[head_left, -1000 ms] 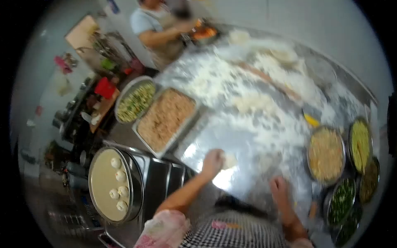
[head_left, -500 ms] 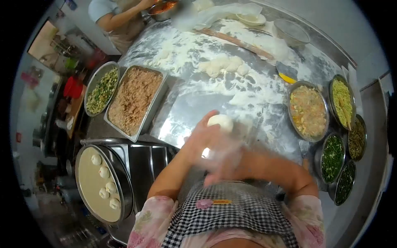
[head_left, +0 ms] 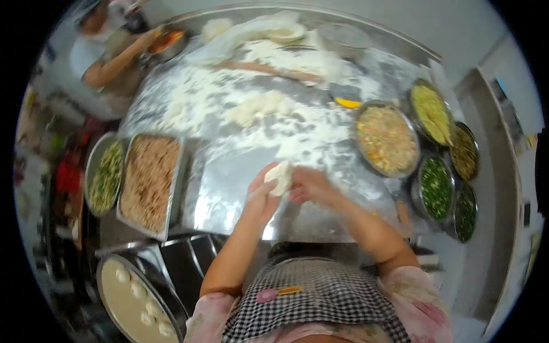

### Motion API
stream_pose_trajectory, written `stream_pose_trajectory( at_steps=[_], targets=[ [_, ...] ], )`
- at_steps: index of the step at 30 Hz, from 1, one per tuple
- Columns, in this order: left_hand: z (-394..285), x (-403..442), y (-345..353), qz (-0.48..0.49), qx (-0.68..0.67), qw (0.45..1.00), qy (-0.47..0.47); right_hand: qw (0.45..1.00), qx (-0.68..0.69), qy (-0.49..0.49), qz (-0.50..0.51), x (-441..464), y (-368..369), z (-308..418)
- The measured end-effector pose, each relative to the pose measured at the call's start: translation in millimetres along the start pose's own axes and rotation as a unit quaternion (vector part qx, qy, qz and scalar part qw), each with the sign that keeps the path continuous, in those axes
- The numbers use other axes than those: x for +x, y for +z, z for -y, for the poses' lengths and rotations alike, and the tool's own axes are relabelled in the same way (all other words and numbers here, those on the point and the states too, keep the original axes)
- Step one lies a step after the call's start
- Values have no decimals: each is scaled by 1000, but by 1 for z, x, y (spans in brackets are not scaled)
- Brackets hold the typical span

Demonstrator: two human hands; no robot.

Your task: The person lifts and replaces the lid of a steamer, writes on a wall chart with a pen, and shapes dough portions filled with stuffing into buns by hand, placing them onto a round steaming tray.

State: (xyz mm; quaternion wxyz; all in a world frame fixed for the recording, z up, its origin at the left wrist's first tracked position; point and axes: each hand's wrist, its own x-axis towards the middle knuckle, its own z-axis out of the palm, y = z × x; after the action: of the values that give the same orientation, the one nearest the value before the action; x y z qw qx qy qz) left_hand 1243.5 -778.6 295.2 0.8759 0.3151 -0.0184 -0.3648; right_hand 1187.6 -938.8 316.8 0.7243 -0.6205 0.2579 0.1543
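Note:
In front of the apron, over the near part of the table, my left hand point(head_left: 262, 191) holds a pale, floury piece of dough point(head_left: 279, 178), with the thumb across its front. Close by the dough's right side is my right hand point(head_left: 311, 186). Motion blurs its fingers, and I cannot tell whether they touch the dough or hold anything. Beyond both hands, several small dough lumps point(head_left: 260, 107) lie in flour.
On the left stand a tray of minced filling point(head_left: 150, 186), a bowl of chopped greens point(head_left: 106, 177) and a round steamer point(head_left: 114, 303) with several buns. Filling bowls, one with mixed vegetables point(head_left: 387, 139), line the right. A rolling pin point(head_left: 269, 70) lies farther back. A co-worker point(head_left: 108, 63) works at the far left.
The view has shifted, so the table's contents appear farther left. My hands, overlapping low before, are now apart and farther over the table. The dough now stands more on edge in my left hand.

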Motion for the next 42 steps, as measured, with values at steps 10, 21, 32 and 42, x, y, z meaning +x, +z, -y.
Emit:
stream_pose_trajectory(
  at_steps=[10, 21, 32, 42],
  targets=[
    [40, 19, 31, 21, 384, 922, 41, 922, -298, -202, -143, -44, -5, 21],
    [74, 38, 72, 101, 616, 739, 253, 660, -512, -123, -537, -116, -346, 25],
    [157, 21, 158, -128, 402, 894, 150, 570, -701, -123, -411, -111, -526, 23],
    [166, 31, 164, -94, 356, 922, 123, 745, -560, -264, -250, -127, -393, 70]
  ],
)
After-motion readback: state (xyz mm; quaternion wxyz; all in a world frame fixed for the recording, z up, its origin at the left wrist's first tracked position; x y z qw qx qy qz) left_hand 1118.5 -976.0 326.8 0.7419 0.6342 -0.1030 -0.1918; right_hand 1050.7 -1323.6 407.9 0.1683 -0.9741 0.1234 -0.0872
